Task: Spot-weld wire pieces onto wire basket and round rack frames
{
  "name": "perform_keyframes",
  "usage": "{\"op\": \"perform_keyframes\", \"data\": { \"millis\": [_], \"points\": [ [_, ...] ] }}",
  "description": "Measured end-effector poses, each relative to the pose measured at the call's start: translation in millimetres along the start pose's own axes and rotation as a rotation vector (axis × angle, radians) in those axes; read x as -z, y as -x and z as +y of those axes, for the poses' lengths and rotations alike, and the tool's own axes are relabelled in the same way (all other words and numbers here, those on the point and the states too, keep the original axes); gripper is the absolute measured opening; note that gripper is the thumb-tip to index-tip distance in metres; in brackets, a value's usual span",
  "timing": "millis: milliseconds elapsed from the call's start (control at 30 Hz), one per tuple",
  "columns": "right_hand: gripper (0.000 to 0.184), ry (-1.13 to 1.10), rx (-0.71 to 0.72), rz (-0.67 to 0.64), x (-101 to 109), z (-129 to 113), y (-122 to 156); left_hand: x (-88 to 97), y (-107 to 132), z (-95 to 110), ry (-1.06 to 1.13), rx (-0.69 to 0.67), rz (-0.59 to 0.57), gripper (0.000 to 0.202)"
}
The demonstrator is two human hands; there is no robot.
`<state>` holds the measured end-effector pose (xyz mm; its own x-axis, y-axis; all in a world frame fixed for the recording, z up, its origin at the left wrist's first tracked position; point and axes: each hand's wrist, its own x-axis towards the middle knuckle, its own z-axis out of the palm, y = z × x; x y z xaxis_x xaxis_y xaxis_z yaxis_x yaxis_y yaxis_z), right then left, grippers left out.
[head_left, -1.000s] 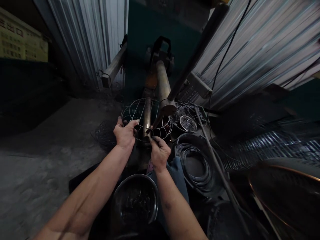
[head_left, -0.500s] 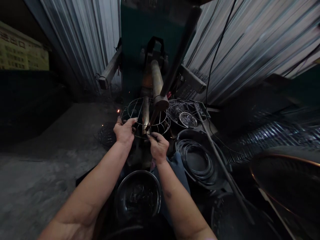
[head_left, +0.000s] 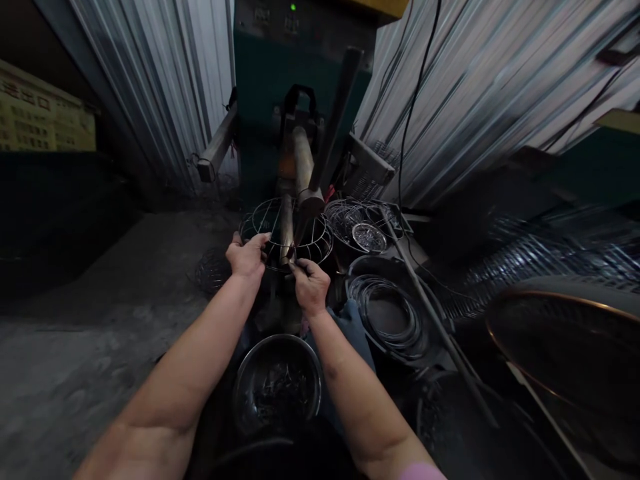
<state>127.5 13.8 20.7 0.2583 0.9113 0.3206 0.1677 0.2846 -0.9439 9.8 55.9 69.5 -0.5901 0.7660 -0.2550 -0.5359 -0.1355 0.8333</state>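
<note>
A round wire frame (head_left: pixel 325 235), like a shallow basket with rings and ribs, sits around the lower metal arm (head_left: pixel 287 223) of a green machine (head_left: pixel 260 80). My left hand (head_left: pixel 247 255) is closed on its left rim, thumb on top. My right hand (head_left: pixel 312 287) pinches at the near rim, by the end of the lower arm; what lies between its fingertips is too small to make out. Above the frame is the machine's thick upper arm (head_left: pixel 303 160), with a dark bar (head_left: pixel 337 113) slanting upward beside it. A metal bowl (head_left: pixel 317 363) of small metal pieces stands below my hands.
To the right are a tub with coiled wire (head_left: pixel 367 293), a small dish of metal bits (head_left: pixel 369 237) and a long rod (head_left: pixel 425 293). A beam (head_left: pixel 215 150) juts out at left. A yellow crate (head_left: pixel 47 113) stands far left.
Orange sparks left of the frame are gone. The view has shifted, showing more of the machine's top and a green light. Both hands keep nearly the same place at the frame.
</note>
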Motion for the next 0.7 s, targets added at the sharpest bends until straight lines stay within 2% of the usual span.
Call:
{"op": "perform_keyframes", "data": {
  "millis": [200,333,700],
  "points": [
    [0.021,-0.033,-0.009,0.002,-2,-8,2,-0.9,-2,1,0.018,0.031,-0.024,0.051],
    [0.020,-0.066,-0.009,0.001,-2,-10,4,-2.3,-4,1,0.028,0.040,-0.044,0.061],
    [0.020,0.014,0.004,0.034,-4,-12,0,-4.7,-7,-1,0.045,0.104,-0.072,0.080]
  ]
}}
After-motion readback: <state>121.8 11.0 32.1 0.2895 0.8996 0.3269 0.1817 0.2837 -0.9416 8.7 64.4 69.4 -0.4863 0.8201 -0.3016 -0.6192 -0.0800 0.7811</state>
